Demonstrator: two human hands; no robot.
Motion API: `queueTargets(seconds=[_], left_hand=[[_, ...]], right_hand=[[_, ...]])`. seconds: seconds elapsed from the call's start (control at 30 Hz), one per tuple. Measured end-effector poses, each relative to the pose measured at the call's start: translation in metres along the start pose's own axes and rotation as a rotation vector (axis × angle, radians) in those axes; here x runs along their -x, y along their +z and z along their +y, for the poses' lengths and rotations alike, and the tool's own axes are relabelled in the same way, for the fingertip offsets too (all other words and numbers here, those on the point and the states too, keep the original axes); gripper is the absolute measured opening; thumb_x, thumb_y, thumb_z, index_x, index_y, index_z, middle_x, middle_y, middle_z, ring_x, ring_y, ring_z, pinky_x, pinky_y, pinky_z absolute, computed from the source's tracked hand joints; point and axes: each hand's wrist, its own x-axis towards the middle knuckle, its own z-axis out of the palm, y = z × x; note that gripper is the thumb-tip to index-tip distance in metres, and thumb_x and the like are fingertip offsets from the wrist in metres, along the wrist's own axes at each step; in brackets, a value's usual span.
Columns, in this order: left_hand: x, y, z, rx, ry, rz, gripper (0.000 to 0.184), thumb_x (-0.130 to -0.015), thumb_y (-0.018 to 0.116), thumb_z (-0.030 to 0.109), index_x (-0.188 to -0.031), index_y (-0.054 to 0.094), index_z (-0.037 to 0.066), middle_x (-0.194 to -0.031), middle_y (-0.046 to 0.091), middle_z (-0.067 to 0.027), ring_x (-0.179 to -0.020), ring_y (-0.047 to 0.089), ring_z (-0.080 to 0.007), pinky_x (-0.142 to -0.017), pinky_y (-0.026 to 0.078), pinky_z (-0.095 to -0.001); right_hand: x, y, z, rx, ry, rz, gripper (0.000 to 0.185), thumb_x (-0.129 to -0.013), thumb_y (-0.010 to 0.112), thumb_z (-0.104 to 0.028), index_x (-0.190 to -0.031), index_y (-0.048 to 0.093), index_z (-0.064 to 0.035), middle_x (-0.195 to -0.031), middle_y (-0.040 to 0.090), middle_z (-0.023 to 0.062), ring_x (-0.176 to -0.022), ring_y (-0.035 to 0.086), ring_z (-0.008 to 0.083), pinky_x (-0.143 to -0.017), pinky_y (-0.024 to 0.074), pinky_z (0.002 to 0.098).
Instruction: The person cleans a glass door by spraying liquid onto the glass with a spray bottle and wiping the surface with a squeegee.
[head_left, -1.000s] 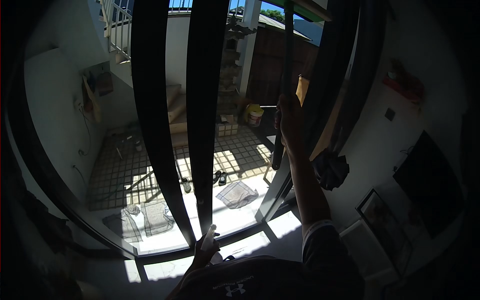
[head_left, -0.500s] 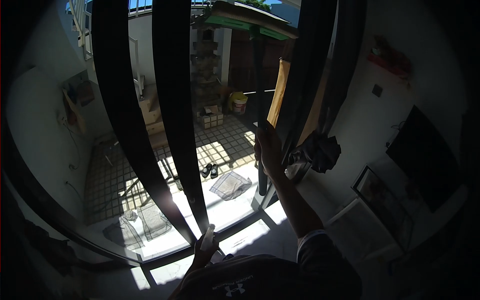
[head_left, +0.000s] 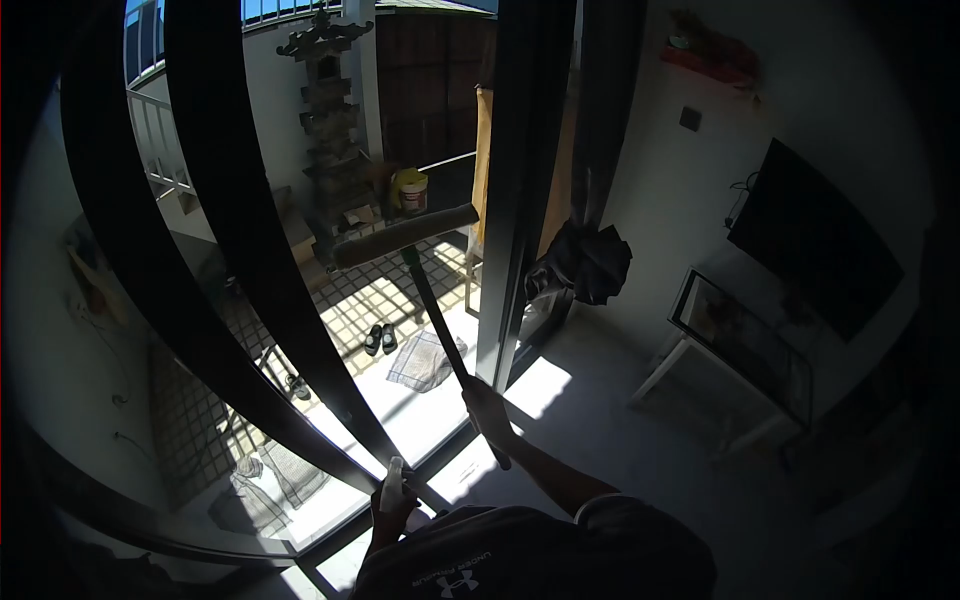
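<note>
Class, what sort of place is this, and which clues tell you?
Probably a home's living room beside a tiled courtyard: a TV-like screen, a bunched dark curtain, and shoes outside.

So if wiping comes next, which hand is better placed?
Probably the right hand: it reaches forward, holding the wiper by its long handle, with the wide head raised ahead. The left hand sits low near the body, holding what looks like a spray bottle.

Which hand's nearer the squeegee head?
Right. The right hand grips the handle below the squeegee head; the left hand is lower in view, around a spray bottle.
</note>
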Motion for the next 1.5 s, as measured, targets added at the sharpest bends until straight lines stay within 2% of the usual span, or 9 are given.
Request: queueTargets(seconds=[0.37, 0.47, 0.57, 0.83, 0.97, 1.0, 1.1, 1.43, 1.5], left_hand=[[-0.015, 0.019, -0.018, 0.018, 0.132, -0.053, 0.054, -0.072, 0.056, 0.006, -0.123, 0.039, 0.004, -0.077, 0.056, -0.0067, -0.058, 0.054, -0.0108, -0.055, 0.048, -0.0251], [-0.023, 0.027, -0.036, 0.115, 0.089, -0.186, 0.057, -0.071, 0.056, 0.005, -0.125, 0.036, 0.005, -0.081, 0.058, -0.0077, -0.059, 0.055, -0.0112, -0.056, 0.048, -0.0257], [-0.024, 0.038, -0.017, 0.117, 0.088, -0.174, 0.059, -0.07, 0.056, 0.003, -0.126, 0.036, 0.006, -0.086, 0.057, -0.0087, -0.061, 0.055, -0.0109, -0.057, 0.048, -0.0263], [-0.036, 0.087, 0.012, 0.268, 0.071, -0.081, 0.041, -0.07, 0.058, 0.005, -0.11, 0.049, 0.001, -0.08, 0.055, -0.0069, -0.058, 0.05, -0.0088, -0.054, 0.046, -0.0253], [-0.047, 0.102, 0.023, 0.217, 0.038, 0.03, 0.035, -0.068, 0.061, 0.009, -0.1, 0.054, -0.002, -0.066, 0.051, -0.003, -0.06, 0.052, -0.0094, -0.054, 0.046, -0.0252], [-0.05, 0.107, 0.027, 0.212, 0.038, 0.045, 0.035, -0.068, 0.061, 0.009, -0.1, 0.054, -0.002, -0.066, 0.051, -0.003, -0.06, 0.052, -0.0094, -0.054, 0.046, -0.0252], [-0.058, 0.122, 0.034, 0.324, -0.085, 0.144, 0.038, -0.065, 0.064, 0.007, -0.1, 0.054, -0.001, -0.062, 0.048, 0.0003, -0.057, 0.05, -0.0086, -0.053, 0.047, -0.0249], [-0.075, 0.185, 0.047, 0.366, -0.03, 0.275, 0.035, -0.066, 0.064, 0.005, -0.099, 0.053, -0.001, -0.063, 0.045, 0.0003, -0.056, 0.048, -0.009, -0.053, 0.047, -0.0242], [-0.075, 0.194, 0.053, 0.383, -0.043, 0.307, 0.035, -0.066, 0.063, 0.004, -0.099, 0.053, -0.001, -0.062, 0.045, -0.0004, -0.056, 0.048, -0.0093, -0.053, 0.047, -0.0241]], right_hand=[[0.07, -0.055, 0.075, 0.229, 0.249, 0.044, 0.033, -0.085, 0.051, -0.03, -0.106, 0.052, -0.0058, -0.052, 0.04, -0.0046, -0.041, 0.037, 0.0042, -0.037, 0.0304, 0.0209], [0.066, -0.074, 0.077, 0.298, 0.043, 0.136, 0.034, -0.084, 0.052, -0.029, -0.109, 0.051, -0.0065, -0.05, 0.041, -0.0031, -0.035, 0.036, 0.0046, -0.032, 0.0295, 0.0207], [0.022, -0.091, 0.014, 0.295, -0.149, 0.22, 0.032, -0.085, 0.051, -0.029, -0.107, 0.052, -0.0046, -0.055, 0.044, -0.0033, -0.049, 0.042, 0.005, -0.044, 0.0347, 0.0231], [-0.115, -0.106, -0.151, 0.277, -0.601, 0.225, 0.031, -0.086, 0.05, -0.027, -0.108, 0.05, -0.0055, -0.054, 0.037, -0.0067, -0.048, 0.036, 0.0002, -0.043, 0.0293, 0.0177], [-0.151, -0.106, -0.23, 0.191, -0.501, 0.052, 0.036, -0.086, 0.05, -0.03, -0.112, 0.048, -0.0052, -0.055, 0.04, -0.0045, -0.049, 0.038, 0.0021, -0.044, 0.0315, 0.0176], [-0.166, -0.104, -0.237, 0.166, -0.614, 0.082, 0.024, -0.086, 0.049, -0.028, -0.099, 0.05, -0.008, -0.05, 0.037, -0.0056, -0.034, 0.033, -0.0007, -0.03, 0.0251, 0.0146], [-0.192, -0.103, -0.257, 0.179, -0.728, 0.072, 0.026, -0.086, 0.05, -0.028, -0.102, 0.05, -0.0073, -0.05, 0.038, -0.0058, -0.034, 0.033, -0.0006, -0.029, 0.0253, 0.0147], [-0.224, -0.121, -0.244, 0.147, -0.66, -0.115, 0.044, -0.083, 0.054, -0.032, -0.116, 0.043, -0.0062, -0.053, 0.04, -0.0061, -0.039, 0.034, -0.0008, -0.032, 0.0259, 0.0141], [-0.224, -0.126, -0.236, 0.163, -0.68, -0.139, 0.032, -0.087, 0.048, -0.028, -0.109, 0.05, -0.005, -0.058, 0.043, -0.0025, -0.05, 0.039, 0.0033, -0.045, 0.0306, 0.0202]])
